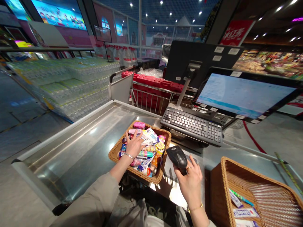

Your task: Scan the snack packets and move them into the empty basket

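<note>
1. Atop the packs in the near basket: left hand, fingers spread wide, nothing visibly gripped.
2. Under those fingers: probably light, slick wrappers, perhaps brittle contents; best pinched lightly at mid-length.
3. Around the scanner: right hand, curled on the handle. Likely stiff, fairly light; best held there, off the head.
4. Farther right: another basket, some packs inside; probably springy, best lifted by the rim.

Left sleeve grey-beige, loose, creased, ending on forearm. Left hand: silver-toned bracelet at wrist. Right hand: narrow gold-toned ring, thin gold-toned bracelet at wrist. Pale grey clothing at near edge, wrinkled.
</note>
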A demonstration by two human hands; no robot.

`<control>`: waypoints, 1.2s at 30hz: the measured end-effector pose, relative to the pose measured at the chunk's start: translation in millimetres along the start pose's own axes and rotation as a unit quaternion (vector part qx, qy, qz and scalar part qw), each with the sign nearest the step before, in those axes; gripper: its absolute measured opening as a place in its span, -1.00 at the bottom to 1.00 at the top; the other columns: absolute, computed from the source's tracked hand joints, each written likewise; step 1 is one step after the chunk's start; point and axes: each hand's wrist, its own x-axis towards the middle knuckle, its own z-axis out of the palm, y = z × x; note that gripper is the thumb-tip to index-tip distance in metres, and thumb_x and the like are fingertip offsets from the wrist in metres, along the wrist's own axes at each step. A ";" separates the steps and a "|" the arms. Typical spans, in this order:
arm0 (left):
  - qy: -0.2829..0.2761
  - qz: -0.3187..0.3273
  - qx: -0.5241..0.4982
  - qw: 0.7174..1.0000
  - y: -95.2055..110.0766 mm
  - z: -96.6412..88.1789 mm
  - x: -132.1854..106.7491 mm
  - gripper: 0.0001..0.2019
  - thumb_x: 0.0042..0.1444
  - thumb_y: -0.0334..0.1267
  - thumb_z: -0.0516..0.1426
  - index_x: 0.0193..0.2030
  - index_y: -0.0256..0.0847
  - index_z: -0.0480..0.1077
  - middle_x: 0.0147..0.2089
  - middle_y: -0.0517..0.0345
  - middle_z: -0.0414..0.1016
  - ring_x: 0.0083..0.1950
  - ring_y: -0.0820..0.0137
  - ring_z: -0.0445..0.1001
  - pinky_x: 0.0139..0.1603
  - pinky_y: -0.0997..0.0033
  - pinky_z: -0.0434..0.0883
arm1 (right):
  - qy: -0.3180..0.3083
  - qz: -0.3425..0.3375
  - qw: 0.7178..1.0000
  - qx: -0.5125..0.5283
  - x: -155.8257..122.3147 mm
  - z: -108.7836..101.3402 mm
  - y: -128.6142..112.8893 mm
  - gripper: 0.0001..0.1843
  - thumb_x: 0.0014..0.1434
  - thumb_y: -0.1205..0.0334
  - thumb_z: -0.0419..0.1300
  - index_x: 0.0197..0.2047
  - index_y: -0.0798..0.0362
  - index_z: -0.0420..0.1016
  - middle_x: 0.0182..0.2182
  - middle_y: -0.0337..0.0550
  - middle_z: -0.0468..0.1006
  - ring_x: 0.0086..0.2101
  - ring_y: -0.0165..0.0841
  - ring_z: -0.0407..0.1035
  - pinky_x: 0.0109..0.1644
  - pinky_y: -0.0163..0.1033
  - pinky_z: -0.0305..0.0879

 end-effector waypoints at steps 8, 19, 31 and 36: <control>0.021 -0.003 -0.030 0.999 0.0 -13.1 4.2 -0.85 0.17 -0.16 0.15 -0.17 -0.04 0.52 0.31 0.13 0.31 0.47 -0.03 -0.10 0.26 -0.48 -0.62 | 0.007 -0.013 1.000 -0.002 3.1 -1.6 -0.2 -0.74 0.10 0.06 0.13 -0.26 0.04 0.51 -0.10 0.03 0.59 0.17 -0.03 0.24 0.22 0.17 0.04; 0.053 0.021 -0.024 0.998 28.0 -38.6 12.5 -0.85 0.15 -0.13 0.18 -0.18 -0.08 0.49 0.38 0.13 0.18 0.47 -0.06 -0.13 0.26 -0.49 -0.62 | 0.020 -0.055 0.998 -0.018 7.7 2.8 -6.6 -0.81 0.06 0.16 0.15 -0.27 0.00 0.51 -0.06 -0.07 0.58 0.20 -0.04 0.21 0.25 0.22 -0.05; 0.068 0.048 -0.023 0.996 42.1 -40.5 15.0 -0.86 0.15 -0.15 0.17 -0.20 -0.10 0.49 0.37 0.11 0.21 0.47 -0.10 -0.16 0.26 -0.51 -0.61 | -0.005 -0.060 0.998 -0.032 6.6 -1.9 -7.4 -0.80 0.06 0.19 0.16 -0.23 -0.01 0.52 -0.01 -0.11 0.56 0.23 -0.05 0.14 0.26 0.25 -0.11; 0.066 0.046 -0.030 0.996 45.8 -42.5 14.9 -0.86 0.15 -0.16 0.18 -0.20 -0.11 0.48 0.39 0.13 0.18 0.48 -0.09 -0.17 0.27 -0.51 -0.60 | -0.021 -0.056 0.998 -0.028 5.5 -3.5 -7.8 -0.79 0.05 0.20 0.17 -0.21 -0.03 0.52 0.01 -0.15 0.55 0.25 -0.05 0.10 0.28 0.28 -0.16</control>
